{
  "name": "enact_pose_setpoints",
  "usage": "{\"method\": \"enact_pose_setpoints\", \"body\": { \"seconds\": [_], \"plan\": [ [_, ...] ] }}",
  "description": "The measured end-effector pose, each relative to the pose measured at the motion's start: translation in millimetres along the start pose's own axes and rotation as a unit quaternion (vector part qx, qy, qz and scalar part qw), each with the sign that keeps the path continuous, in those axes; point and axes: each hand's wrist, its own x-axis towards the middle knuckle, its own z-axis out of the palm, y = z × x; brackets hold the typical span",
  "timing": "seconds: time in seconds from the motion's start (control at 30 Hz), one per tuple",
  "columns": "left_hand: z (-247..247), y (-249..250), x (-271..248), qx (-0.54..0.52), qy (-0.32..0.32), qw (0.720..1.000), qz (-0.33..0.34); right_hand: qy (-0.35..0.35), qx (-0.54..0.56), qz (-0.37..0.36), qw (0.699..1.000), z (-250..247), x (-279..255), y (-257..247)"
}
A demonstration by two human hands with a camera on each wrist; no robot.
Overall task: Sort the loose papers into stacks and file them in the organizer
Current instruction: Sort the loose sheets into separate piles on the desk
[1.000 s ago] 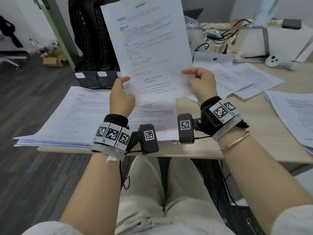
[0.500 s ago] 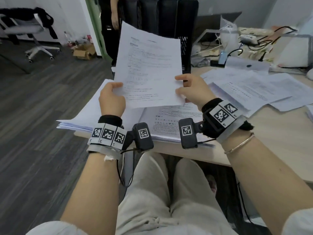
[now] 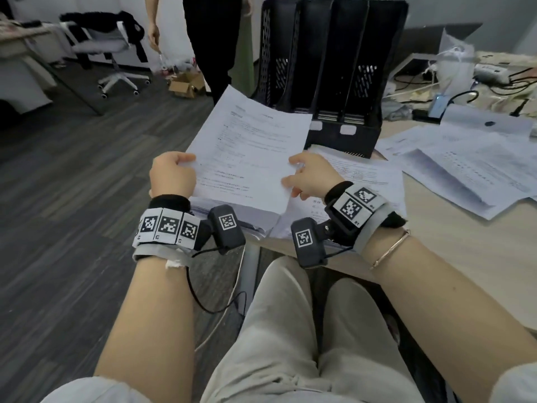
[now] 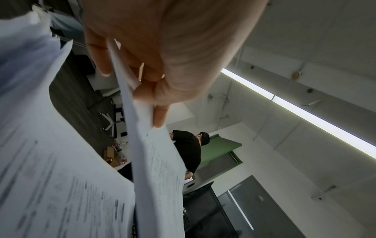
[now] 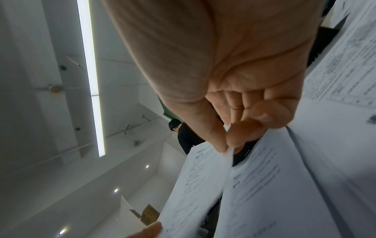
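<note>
While hands (image 3: 241,177) pinch sheet (image 3: 252,146), wrists raised

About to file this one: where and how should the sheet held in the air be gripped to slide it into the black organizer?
Keep the sheet pinched at its two side edges near the bottom, left hand on the left edge, right hand on the right. It is thin and limp; a two-sided pinch probably keeps it flat, with its free top edge already pointing toward the organizer.
</note>
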Motion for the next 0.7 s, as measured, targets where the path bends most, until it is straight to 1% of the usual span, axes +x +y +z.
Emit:
{"method": "enact_pose_setpoints", "body": {
  "seconds": [0.07, 0.17, 0.27, 0.4, 0.5, 0.63, 0.7],
  "plan": [
    [-6.9, -4.8, 3.0, 0.009, 0.000, 1.000, -0.018, -0.020, 0.015, 0.015, 1.000, 10.8, 2.5, -2.0],
    [-13.7, -12.9, 6.8, 0.016, -0.012, 0.999, -0.026, -0.040, 0.047, 0.038, 0.997, 23.8, 5.5, -1.8],
    [-16.4, -16.8, 6.9, 0.024, -0.017, 0.999, -0.038, -0.048, 0.047, 0.054, 0.996, 32.4, 6.5, 1.2],
    [-15.6, -12.0, -0.6, 0.043, -0.004, 0.997, -0.057, -0.057, 0.059, 0.065, 0.994, 36.1, 4.8, 6.8],
    [-12.3, -2.4, -8.8, 0.022, -0.015, 0.999, -0.022, -0.052, 0.058, 0.062, 0.995, 29.1, 0.5, 8.4],
    [5.1, 18.0, -18.1, -0.033, -0.062, 0.996, 0.047, 0.002, 0.000, 0.029, 1.000, 3.2, -4.8, 11.2],
    [18.2, 30.8, -23.1, -0.038, -0.089, 0.993, 0.073, 0.022, -0.010, 0.018, 1.000, -13.1, -9.1, 14.4]
  ]
}}
